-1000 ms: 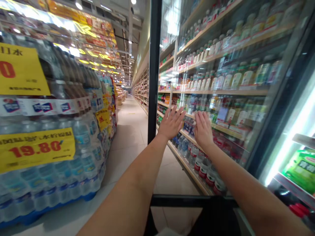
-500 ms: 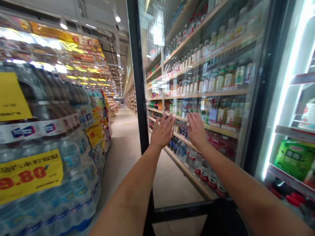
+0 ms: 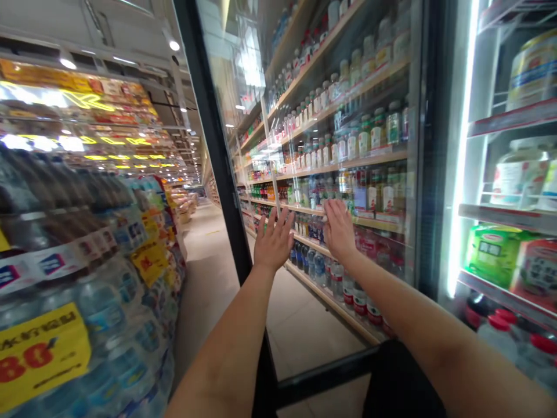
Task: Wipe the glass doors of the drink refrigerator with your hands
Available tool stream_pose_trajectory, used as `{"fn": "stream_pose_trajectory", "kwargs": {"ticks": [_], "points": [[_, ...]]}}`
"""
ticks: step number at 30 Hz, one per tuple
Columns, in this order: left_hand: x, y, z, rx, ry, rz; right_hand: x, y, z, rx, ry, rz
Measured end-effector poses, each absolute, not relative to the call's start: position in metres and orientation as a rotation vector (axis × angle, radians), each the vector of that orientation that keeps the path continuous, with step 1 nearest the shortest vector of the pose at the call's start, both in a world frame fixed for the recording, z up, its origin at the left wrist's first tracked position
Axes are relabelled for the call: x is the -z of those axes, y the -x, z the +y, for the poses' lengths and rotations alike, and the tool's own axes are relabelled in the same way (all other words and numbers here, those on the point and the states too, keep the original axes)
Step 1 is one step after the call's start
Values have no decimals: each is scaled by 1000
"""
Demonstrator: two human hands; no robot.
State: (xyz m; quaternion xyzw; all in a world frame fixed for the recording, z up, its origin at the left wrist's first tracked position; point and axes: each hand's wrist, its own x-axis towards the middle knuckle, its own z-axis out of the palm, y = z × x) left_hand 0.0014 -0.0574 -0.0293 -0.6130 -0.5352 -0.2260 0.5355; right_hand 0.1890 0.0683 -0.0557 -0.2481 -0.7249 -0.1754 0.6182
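In the head view, a glass cooler door point(image 3: 304, 325) with a black frame stands swung open in front of me. My left hand point(image 3: 273, 242) is raised at the glass, fingers stretched and spread, holding nothing. To its right, my right hand point(image 3: 340, 231) is at the same pane, its fingers bent and close together. A small pale patch shows by its thumb side; what it is, I cannot make out. Whether either palm presses on the glass is hidden. Bottles on wooden shelves point(image 3: 378, 155) show in the pane behind both hands.
On the right is the lit cooler with wire shelves point(image 3: 500, 215), holding jars, a green pack point(image 3: 491, 255) and red-capped bottles point(image 3: 500, 328). Stacked bottled drinks point(image 3: 104, 313) with a yellow price sign point(image 3: 43, 354) stand on the left. An aisle point(image 3: 202, 244) runs between stack and door.
My view has turned right, so door and stack sit farther left and more of the cooler shows. Both hands stay at the pane, the right one shifted slightly left in view.
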Motion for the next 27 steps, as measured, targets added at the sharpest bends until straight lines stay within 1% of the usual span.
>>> {"fn": "stream_pose_trajectory", "kwargs": {"ticks": [3, 7, 11, 16, 21, 27], "points": [[30, -2, -57, 531, 1448, -1273, 67, -191, 71, 352, 624, -1566], [30, -1, -56, 525, 1455, -1275, 82, -189, 67, 383, 540, -1652], [30, 1, -55, 524, 1448, -1254, 66, -189, 66, 444, 440, -1771], [30, 3, -53, 512, 1429, -1241, 43, -189, 75, 446, 504, -1679], [32, 4, -52, 499, 1430, -1273, 52, -186, 85, 423, 515, -1559], [33, 7, -48, 502, 1421, -1272, 61, -186, 91, 453, 483, -1540]]}}
